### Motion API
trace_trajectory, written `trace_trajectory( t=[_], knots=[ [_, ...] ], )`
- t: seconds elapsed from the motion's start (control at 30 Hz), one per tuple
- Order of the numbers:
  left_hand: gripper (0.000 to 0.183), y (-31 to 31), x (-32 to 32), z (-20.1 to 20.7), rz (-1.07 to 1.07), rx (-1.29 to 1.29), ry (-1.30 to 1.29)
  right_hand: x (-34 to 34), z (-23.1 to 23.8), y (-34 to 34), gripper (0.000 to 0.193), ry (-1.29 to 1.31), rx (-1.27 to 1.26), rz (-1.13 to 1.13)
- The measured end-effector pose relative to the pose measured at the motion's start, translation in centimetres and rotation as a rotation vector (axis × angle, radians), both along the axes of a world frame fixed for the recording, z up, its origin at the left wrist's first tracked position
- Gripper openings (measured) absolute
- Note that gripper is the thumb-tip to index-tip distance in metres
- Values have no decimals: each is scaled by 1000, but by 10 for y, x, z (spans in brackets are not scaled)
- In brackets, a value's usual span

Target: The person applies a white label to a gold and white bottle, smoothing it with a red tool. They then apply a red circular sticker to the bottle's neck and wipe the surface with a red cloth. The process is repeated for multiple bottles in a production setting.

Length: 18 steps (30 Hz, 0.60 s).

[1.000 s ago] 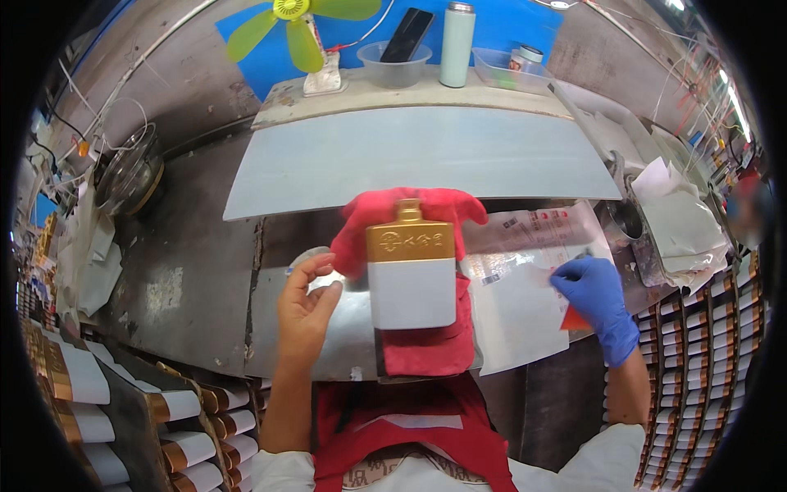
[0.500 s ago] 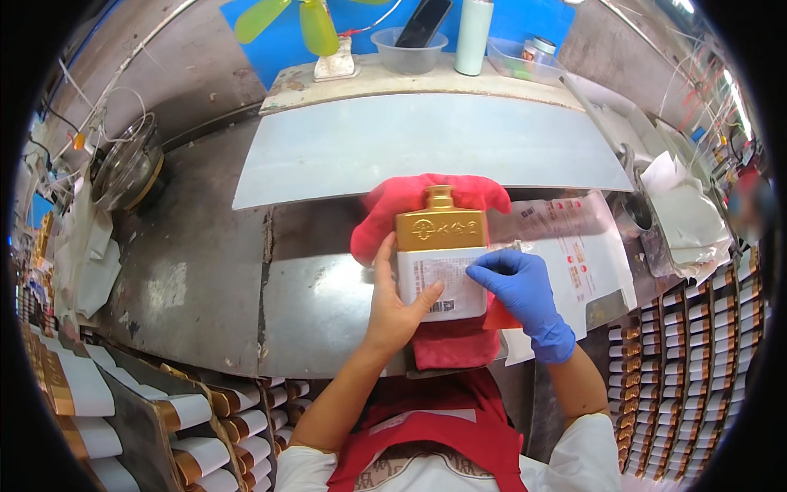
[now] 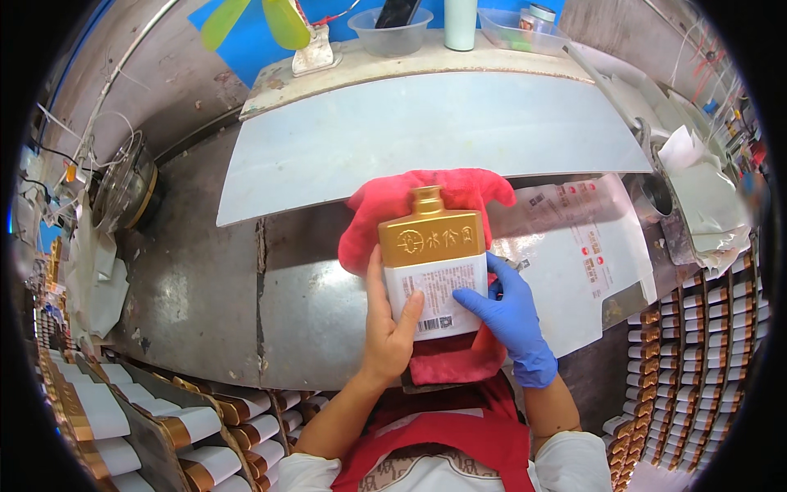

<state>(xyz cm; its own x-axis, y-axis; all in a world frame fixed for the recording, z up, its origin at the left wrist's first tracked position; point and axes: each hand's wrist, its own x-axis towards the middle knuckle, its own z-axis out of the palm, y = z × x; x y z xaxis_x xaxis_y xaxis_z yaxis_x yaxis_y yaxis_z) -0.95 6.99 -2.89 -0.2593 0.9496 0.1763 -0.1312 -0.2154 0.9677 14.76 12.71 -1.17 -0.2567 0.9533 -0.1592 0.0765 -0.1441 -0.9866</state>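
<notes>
I take the gold and white bottle (image 3: 434,246) as the middle of the clock, with twelve o'clock at the upper edge of the view. Farthest left, at about eight o'clock, many white and gold pieces (image 3: 102,406) lie in rows. Between nine and ten o'clock is a round, shiny vessel (image 3: 123,184). The grey metal table (image 3: 180,287) extends at nine o'clock. At eleven o'clock is a green fan (image 3: 283,25), which is partly cut by the upper edge.

The bare left hand (image 3: 387,344) is clamped on the left side of the bottle; its thumb lies on the front, at the printed label (image 3: 434,287). The bottle is in front of the person, on the red cloth (image 3: 369,230), and its neck points to twelve o'clock. A pale board (image 3: 426,123) also lies at twelve, and behind it stands a light green flask (image 3: 461,25).

The right hand (image 3: 512,320), in a blue glove, is clamped on the right side, with a fingertip touching the label. Near three o'clock lies a printed sheet (image 3: 578,230). Between two and three o'clock are a metal cup (image 3: 652,197) and then loose white papers (image 3: 693,184). At four o'clock, more rows (image 3: 697,369) of similar pieces are closely stacked.
</notes>
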Motion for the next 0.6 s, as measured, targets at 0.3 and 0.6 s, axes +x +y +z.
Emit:
trace_trajectory(
  t=[0.3, 0.6],
  knots=[
    [67, 1, 1, -1, 18, -30, 86, 4, 1, 0, 61, -77, -56, 32],
    [66, 1, -1, -4, 2, -7, 88, 2, -1, -1, 60, -23, -37, 7]
  ],
)
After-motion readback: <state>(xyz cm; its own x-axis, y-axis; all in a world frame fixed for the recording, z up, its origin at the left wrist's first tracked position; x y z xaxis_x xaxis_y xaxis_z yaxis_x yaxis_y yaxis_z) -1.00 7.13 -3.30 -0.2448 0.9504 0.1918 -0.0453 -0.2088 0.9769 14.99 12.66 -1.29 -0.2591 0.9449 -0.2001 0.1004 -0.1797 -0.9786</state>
